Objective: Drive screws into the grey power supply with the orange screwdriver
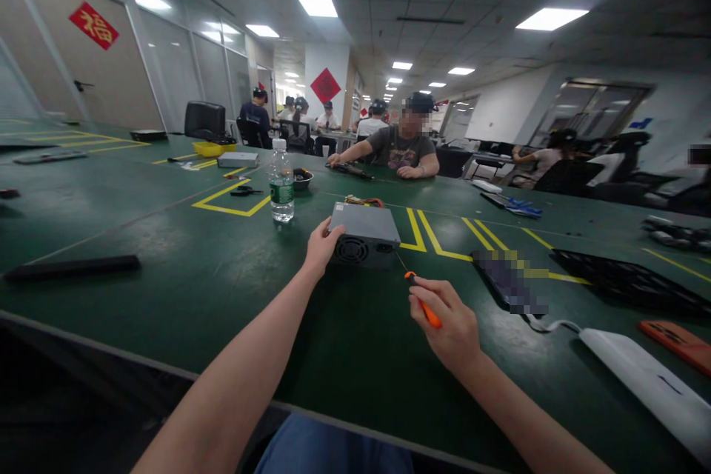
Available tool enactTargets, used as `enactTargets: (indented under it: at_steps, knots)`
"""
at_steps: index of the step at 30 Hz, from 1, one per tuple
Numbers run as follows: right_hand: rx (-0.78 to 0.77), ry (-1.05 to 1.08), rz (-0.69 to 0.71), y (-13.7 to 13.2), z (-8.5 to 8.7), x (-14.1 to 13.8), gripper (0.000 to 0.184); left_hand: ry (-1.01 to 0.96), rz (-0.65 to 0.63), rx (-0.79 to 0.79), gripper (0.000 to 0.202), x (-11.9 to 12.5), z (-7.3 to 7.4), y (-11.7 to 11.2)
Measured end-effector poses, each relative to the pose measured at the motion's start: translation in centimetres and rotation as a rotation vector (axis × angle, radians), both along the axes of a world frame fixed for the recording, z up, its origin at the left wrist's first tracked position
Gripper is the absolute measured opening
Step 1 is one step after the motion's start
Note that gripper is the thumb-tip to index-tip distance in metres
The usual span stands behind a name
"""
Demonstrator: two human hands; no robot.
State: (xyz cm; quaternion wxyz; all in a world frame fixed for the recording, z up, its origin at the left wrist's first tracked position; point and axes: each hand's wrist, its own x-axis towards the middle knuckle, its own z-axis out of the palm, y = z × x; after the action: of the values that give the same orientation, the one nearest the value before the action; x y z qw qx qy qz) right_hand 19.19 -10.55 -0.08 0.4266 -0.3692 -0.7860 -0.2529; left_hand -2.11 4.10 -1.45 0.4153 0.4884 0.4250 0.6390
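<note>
A grey metal computer power supply (366, 226) sits on the green table in front of me, its fan grille and socket facing my side. Coloured cables (364, 201) show behind it. My left hand (323, 246) grips its left end, thumb on the top edge and fingers round the side. In my right hand (447, 315) is an orange and black screwdriver (430, 312), fingers closed round the handle. Its thin shaft points up and left, the tip close to the power supply's lower right corner; whether it touches cannot be made out.
A water bottle (282, 189) stands left of the power supply, a bowl (301, 178) behind it. On the right lie a phone (503, 281) with a white cable, a white power bank (638, 378) and an orange phone (678, 344). A person (397, 148) sits across the table.
</note>
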Motion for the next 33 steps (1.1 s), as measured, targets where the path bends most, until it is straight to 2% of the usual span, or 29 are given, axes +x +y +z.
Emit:
enactTargets:
  at_steps: [2,5,8,11,14,15,17,19,23,28,30,33]
  knots:
    - [-0.068,0.111,0.050,0.0,-0.4,0.2,0.014,-0.003,-0.008,-0.004,0.049,-0.1,0.1,0.0]
    - [-0.116,0.167,0.081,0.0,-0.7,0.2,0.013,0.010,-0.021,-0.010,0.049,-0.1,0.1,0.1]
    - [-0.125,0.060,0.071,-0.1,-0.7,0.0,0.010,0.085,-0.002,-0.021,0.050,0.1,0.0,0.1]
    - [-0.129,-0.113,0.048,-0.4,-0.4,-0.3,0.013,0.287,0.156,0.015,0.051,0.5,0.3,-0.4]
    - [-0.122,-0.212,0.000,-0.7,-0.1,-0.9,0.020,0.673,0.365,0.332,0.047,1.2,1.3,-1.7]
    - [-0.105,-0.237,-0.015,-0.7,-0.1,-1.0,0.020,0.809,0.370,0.442,0.045,1.5,1.6,-2.2]
    - [-0.047,-0.290,-0.043,-0.7,-0.1,-1.2,0.020,1.027,0.280,0.621,0.043,2.0,2.1,-3.3]
    - [0.019,-0.355,-0.053,-0.7,-0.3,-1.3,0.018,1.130,0.213,0.698,0.041,2.6,2.4,-4.1]
    - [0.084,-0.453,-0.073,-0.9,-0.3,-1.3,0.017,1.154,0.196,0.658,0.037,3.1,2.3,-4.6]
    - [0.167,-0.348,-0.179,-1.3,0.9,-0.6,0.009,1.133,0.197,0.617,0.032,3.1,2.3,-4.6]
    - [0.143,-0.309,-0.248,-1.4,1.4,0.0,0.007,1.139,0.203,0.606,0.031,3.1,2.3,-4.5]
    - [0.080,-0.323,-0.352,-1.5,1.6,0.8,0.014,1.148,0.213,0.595,0.029,3.2,2.4,-4.5]
